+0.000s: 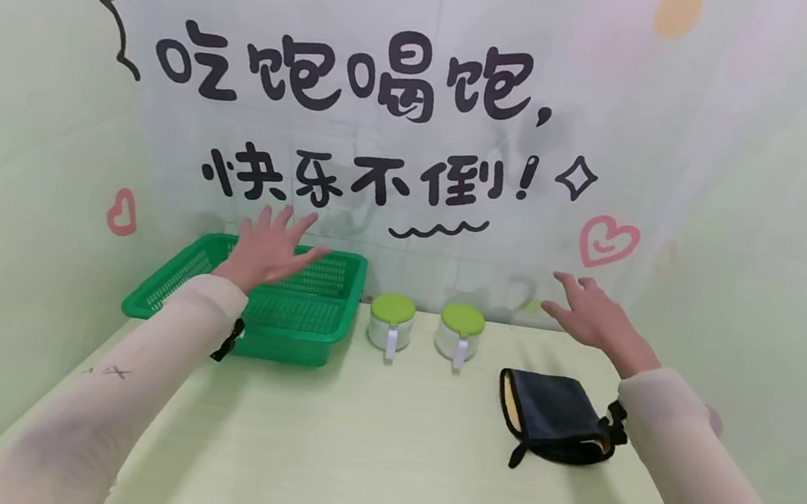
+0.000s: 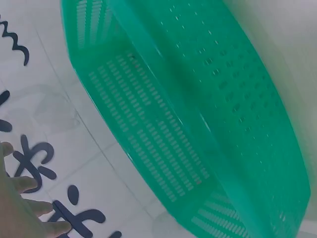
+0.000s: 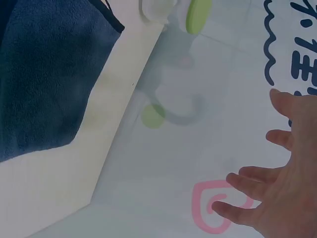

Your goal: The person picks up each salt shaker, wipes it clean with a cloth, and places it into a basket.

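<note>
Basket (image 1: 293, 351) stands on the bench (image 1: 348, 455) at eight o'clock from the head view's centre. The cloth (image 1: 556, 414) lies folded at four; between them stand two lidded cups, the left cup (image 1: 391, 322) at six, the right cup (image 1: 460, 330) at half past four. The step looks like a free reach; doing it well means keeping the left wrist clear of the basket's rim, gathering every layer in any grip on the soft cloth, and not knocking the cups' handles. The left arm (image 1: 113, 401) stretches toward half past one, its hand (image 1: 271, 248) at nine with fingers spread. The right arm (image 1: 708, 483) stretches toward half past ten, the right hand (image 1: 592, 313) at three, fingers apart and slightly bent. Neither hand holds anything.
</note>
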`<action>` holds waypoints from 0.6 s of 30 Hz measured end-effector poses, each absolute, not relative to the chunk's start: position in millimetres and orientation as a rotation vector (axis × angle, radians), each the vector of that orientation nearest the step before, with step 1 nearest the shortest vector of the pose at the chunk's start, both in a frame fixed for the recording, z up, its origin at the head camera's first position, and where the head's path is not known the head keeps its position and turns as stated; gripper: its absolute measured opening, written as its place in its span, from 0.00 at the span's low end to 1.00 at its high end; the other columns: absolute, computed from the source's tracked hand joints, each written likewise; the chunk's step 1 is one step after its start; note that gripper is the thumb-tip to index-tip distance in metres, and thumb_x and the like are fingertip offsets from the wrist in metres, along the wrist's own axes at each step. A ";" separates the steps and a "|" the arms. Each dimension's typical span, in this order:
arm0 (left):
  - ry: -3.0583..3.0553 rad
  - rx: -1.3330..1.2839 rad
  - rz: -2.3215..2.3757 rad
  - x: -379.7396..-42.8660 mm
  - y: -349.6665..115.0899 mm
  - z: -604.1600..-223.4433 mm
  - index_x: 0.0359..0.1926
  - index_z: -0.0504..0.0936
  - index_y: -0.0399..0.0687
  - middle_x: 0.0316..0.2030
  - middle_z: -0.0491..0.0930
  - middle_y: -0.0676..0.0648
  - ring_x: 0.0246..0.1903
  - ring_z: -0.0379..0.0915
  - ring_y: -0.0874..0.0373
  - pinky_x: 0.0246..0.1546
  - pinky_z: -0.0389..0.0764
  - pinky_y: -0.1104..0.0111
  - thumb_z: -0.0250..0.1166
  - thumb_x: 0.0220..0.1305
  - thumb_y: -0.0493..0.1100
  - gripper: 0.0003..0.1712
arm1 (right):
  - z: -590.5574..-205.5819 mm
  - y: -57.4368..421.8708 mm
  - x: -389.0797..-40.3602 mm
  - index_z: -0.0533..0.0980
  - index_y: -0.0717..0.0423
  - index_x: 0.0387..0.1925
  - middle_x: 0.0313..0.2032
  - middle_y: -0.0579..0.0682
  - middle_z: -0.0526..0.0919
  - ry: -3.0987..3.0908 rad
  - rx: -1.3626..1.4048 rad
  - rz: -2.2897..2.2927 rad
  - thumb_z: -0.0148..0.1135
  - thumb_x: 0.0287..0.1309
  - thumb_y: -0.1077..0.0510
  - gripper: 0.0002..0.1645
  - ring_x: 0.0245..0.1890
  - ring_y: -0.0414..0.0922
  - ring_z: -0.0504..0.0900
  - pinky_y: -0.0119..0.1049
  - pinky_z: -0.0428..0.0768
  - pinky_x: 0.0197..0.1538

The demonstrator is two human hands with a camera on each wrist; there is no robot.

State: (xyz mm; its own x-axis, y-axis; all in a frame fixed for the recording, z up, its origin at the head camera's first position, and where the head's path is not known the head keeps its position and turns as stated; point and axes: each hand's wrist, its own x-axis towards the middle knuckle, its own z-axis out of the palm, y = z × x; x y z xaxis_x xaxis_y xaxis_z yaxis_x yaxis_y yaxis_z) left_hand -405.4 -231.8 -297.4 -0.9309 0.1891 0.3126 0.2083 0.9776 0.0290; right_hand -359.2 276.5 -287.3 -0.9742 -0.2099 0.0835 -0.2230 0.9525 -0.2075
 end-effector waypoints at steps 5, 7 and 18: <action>-2.805 -0.320 -0.170 -398.6 -219.6 -301.4 0.75 0.50 0.58 0.72 0.50 0.32 0.70 0.44 0.28 0.59 0.52 0.29 0.38 0.61 0.79 0.49 | -295.7 278.9 -350.2 0.48 0.57 0.74 0.65 0.73 0.57 -3.049 0.374 0.395 0.47 0.67 0.36 0.45 0.61 0.67 0.66 0.66 0.67 0.57; -2.797 -0.339 -0.236 -395.8 -213.0 -304.1 0.74 0.52 0.57 0.71 0.52 0.32 0.69 0.47 0.29 0.60 0.55 0.31 0.40 0.62 0.77 0.48 | -299.9 279.9 -347.2 0.49 0.57 0.73 0.64 0.73 0.58 -3.045 0.380 0.429 0.48 0.67 0.36 0.45 0.61 0.67 0.66 0.66 0.68 0.56; -2.689 -0.388 -0.650 -378.1 -170.8 -322.3 0.68 0.62 0.51 0.62 0.65 0.37 0.58 0.66 0.42 0.56 0.71 0.46 0.54 0.66 0.62 0.36 | -333.4 288.8 -337.7 0.53 0.65 0.70 0.63 0.72 0.65 -3.000 0.409 0.641 0.52 0.67 0.42 0.42 0.61 0.68 0.66 0.63 0.69 0.58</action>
